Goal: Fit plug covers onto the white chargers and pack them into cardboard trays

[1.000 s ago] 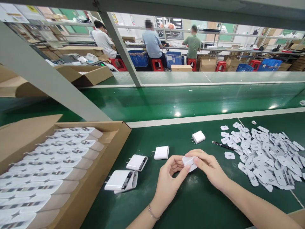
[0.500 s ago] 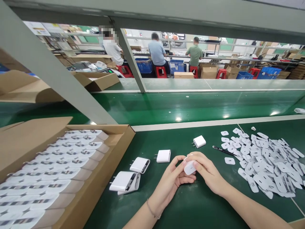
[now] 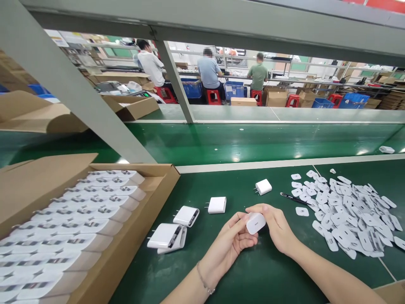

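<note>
Both hands hold one white charger body point(image 3: 255, 222) low over the green bench. My left hand point(image 3: 230, 244) curls its fingers under and behind the charger. Over its top and right side wraps my right hand point(image 3: 276, 226), thumb on the front face. Several more white chargers lie on the mat to the left: one point(image 3: 263, 186) beyond the hands, another point(image 3: 217, 204) further left, a third point(image 3: 186, 215) and a pair stacked together point(image 3: 166, 237). A heap of small white cover plates point(image 3: 346, 214) spreads out on the right.
An open cardboard box point(image 3: 133, 242) with rows of chargers fills the left. A black pen point(image 3: 292, 199) lies by the cover plates. Beyond a white strip runs a green conveyor belt point(image 3: 253, 141). Three people sit at benches far behind, backs turned. A grey frame post point(image 3: 79, 105) slants across the left.
The white piece pinched between my fingertips is now pressed onto the charger body, and both hands have closed tighter round it. The camera has tilted slightly.
</note>
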Demonstrator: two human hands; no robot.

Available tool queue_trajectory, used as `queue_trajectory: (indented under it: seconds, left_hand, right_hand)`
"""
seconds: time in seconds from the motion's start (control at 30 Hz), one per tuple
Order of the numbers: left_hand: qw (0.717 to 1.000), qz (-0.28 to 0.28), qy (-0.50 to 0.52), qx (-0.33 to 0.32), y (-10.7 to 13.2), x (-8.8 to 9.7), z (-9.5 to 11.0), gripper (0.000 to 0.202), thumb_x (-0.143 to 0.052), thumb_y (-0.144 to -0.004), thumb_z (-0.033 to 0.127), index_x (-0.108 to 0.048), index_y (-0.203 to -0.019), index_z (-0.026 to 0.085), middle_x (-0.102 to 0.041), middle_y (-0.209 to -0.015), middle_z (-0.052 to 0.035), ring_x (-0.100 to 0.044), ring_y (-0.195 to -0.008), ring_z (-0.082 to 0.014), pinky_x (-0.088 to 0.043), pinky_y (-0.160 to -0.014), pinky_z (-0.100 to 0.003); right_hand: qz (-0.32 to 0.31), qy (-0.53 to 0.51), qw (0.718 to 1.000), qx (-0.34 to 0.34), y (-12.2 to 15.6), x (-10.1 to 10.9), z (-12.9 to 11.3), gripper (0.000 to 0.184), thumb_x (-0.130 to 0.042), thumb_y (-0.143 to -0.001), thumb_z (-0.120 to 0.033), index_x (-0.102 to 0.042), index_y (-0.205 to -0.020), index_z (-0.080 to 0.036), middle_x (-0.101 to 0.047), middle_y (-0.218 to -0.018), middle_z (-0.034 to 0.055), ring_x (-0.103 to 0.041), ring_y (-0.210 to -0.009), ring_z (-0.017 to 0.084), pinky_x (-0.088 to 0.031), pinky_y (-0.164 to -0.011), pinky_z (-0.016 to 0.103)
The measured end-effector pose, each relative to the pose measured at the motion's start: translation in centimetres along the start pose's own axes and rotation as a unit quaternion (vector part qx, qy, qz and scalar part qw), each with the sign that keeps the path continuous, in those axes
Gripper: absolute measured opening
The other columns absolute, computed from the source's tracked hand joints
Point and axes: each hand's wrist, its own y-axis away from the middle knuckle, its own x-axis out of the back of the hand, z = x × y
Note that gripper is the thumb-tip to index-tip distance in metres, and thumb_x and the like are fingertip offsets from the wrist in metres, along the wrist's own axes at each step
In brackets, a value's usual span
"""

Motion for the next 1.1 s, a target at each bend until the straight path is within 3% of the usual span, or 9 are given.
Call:
queue_trajectory:
  seconds: [0.17, 0.3, 0.43, 0.53, 0.63, 0.7, 0.73, 0.93, 1.1]
  left_hand:
    - [0.999, -0.018, -0.022, -0.023, 0.0, 0.2, -0.2, 0.024, -0.068, -0.077, 0.027, -0.051, -0.089, 0.015, -0.069, -0.065, -0.0054, -0.066, -0.055, -0.0126, -0.054, -0.054, -0.017]
    - [0.991, -0.057, -0.058, -0.105, 0.9, -0.3, 0.2, 0.050, -0.075, -0.067, 0.026, -0.045, -0.106, 0.018, -0.070, -0.070, -0.0051, -0.067, -0.059, -0.0172, -0.054, -0.056, -0.025]
    - [0.967, -0.074, -0.098, -0.225, 2.2, -1.7, 4.5, 0.042, -0.079, -0.061, 0.027, -0.058, -0.094, 0.011, -0.069, -0.079, -0.0076, -0.066, -0.069, -0.0175, -0.054, -0.067, -0.027]
    - [0.905, -0.014, -0.195, -0.377, 4.0, -2.4, 10.7, 0.034, -0.076, -0.063, 0.023, -0.054, -0.087, 0.018, -0.067, -0.084, -0.0039, -0.066, -0.076, -0.0201, -0.054, -0.068, -0.030]
    - [0.771, 0.108, -0.394, -0.489, 6.0, -0.8, 17.1, 0.033, -0.068, -0.071, 0.025, -0.050, -0.099, 0.023, -0.061, -0.106, -0.0027, -0.061, -0.096, -0.0215, -0.052, -0.079, -0.032]
    - [0.633, 0.176, -0.662, -0.361, 6.6, 1.5, 20.4, 0.028, -0.053, -0.082, 0.031, -0.051, -0.110, 0.024, -0.058, -0.116, -0.0026, -0.057, -0.103, -0.0199, -0.048, -0.085, -0.030]
    - [0.604, 0.179, -0.713, -0.309, 6.7, 2.9, 21.6, 0.025, -0.053, -0.082, 0.027, -0.056, -0.106, 0.022, -0.060, -0.113, -0.0031, -0.057, -0.103, -0.0215, -0.047, -0.087, -0.032]
    - [0.495, 0.199, -0.836, -0.124, 4.9, 10.6, 24.2, 0.011, -0.062, -0.080, 0.021, -0.063, -0.088, 0.013, -0.066, -0.093, -0.0058, -0.061, -0.092, -0.0214, -0.045, -0.087, -0.044]
    - [0.464, 0.192, -0.859, -0.104, 4.5, 13.9, 24.0, 0.011, -0.056, -0.075, 0.011, -0.065, -0.081, 0.014, -0.069, -0.093, -0.0072, -0.062, -0.093, -0.0231, -0.046, -0.084, -0.039]
  right_hand:
    - [-0.027, -0.004, 1.000, -0.001, -0.4, 0.1, -0.1, 0.035, -0.044, -0.090, -0.043, -0.070, -0.096, -0.020, -0.068, -0.099, 0.0069, -0.061, -0.091, 0.019, -0.047, -0.081, 0.032]
    - [0.070, -0.102, 0.988, -0.088, -0.4, 0.7, 1.1, 0.041, -0.048, -0.085, -0.050, -0.070, -0.090, -0.016, -0.069, -0.087, 0.0087, -0.061, -0.077, 0.020, -0.049, -0.071, 0.033]
    - [0.138, -0.180, 0.967, -0.115, -0.8, 1.3, 2.6, 0.039, -0.061, -0.076, -0.051, -0.068, -0.094, -0.017, -0.066, -0.084, 0.0081, -0.056, -0.066, 0.018, -0.049, -0.062, 0.031]
    - [0.112, -0.218, 0.958, -0.148, -0.8, 1.4, 2.6, 0.042, -0.065, -0.072, -0.052, -0.067, -0.099, -0.020, -0.065, -0.092, 0.0089, -0.056, -0.069, 0.019, -0.049, -0.057, 0.030]
    - [0.088, -0.217, 0.956, -0.177, -0.7, 1.5, 2.4, 0.044, -0.067, -0.068, -0.054, -0.068, -0.096, -0.020, -0.065, -0.091, 0.0095, -0.055, -0.070, 0.020, -0.050, -0.055, 0.030]
    - [0.082, -0.217, 0.955, -0.185, -0.8, 1.5, 2.6, 0.044, -0.067, -0.067, -0.056, -0.069, -0.092, -0.020, -0.065, -0.087, 0.0099, -0.055, -0.068, 0.020, -0.050, -0.054, 0.030]
    - [0.084, -0.220, 0.955, -0.183, -0.9, 1.5, 2.8, 0.043, -0.066, -0.067, -0.056, -0.070, -0.089, -0.019, -0.065, -0.085, 0.0099, -0.055, -0.067, 0.020, -0.050, -0.054, 0.030]
    - [0.083, -0.226, 0.963, -0.123, -1.4, 0.7, 3.9, 0.036, -0.064, -0.070, -0.053, -0.070, -0.080, -0.018, -0.063, -0.071, 0.0068, -0.051, -0.055, 0.016, -0.046, -0.049, 0.028]
    - [0.088, -0.220, 0.968, -0.083, -1.6, -0.1, 3.3, 0.029, -0.059, -0.075, -0.044, -0.068, -0.076, -0.016, -0.062, -0.068, 0.0046, -0.049, -0.049, 0.012, -0.039, -0.046, 0.025]
